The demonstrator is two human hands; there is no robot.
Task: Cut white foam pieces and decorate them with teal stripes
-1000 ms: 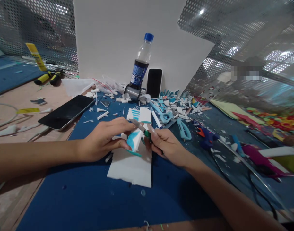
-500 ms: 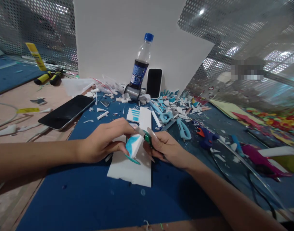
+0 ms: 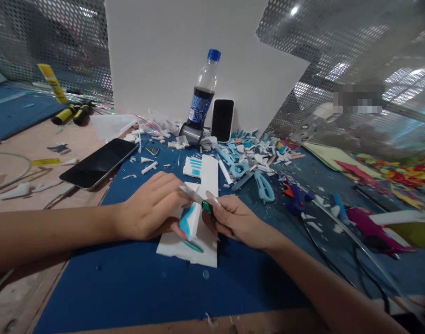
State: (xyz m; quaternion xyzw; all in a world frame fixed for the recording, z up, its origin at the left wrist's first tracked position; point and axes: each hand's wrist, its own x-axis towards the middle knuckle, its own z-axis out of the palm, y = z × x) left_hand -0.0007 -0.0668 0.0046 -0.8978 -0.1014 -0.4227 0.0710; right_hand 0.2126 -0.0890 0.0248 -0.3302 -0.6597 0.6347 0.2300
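Observation:
My left hand [image 3: 155, 204] is closed around a small white foam piece [image 3: 192, 221] with a blue painted side, tilted over a white foam strip [image 3: 210, 178]. In my right hand [image 3: 238, 215] is a craft knife [image 3: 207, 207] with a green handle. Its blade points up and left across the top of the foam piece, close to my left fingers; whether it touches the foam I cannot tell. A teal sliver [image 3: 192, 246] lies below the piece on the strip. Just beyond my hands is a white foam scrap [image 3: 192, 167] with blue stripes.
A cola bottle [image 3: 202, 95] stands on a spool [image 3: 190, 134] near an upright phone [image 3: 222, 120]. Another phone [image 3: 99, 163] lies left. Foam offcuts [image 3: 250, 150], light-blue scissors [image 3: 264, 186] and a blue glue gun [image 3: 298, 198] sit right. A white board [image 3: 157, 60] rises behind.
The knife blade now shows more fully and points further left. My left fingers have curled in, and the foam piece has tipped and moved slightly lower.

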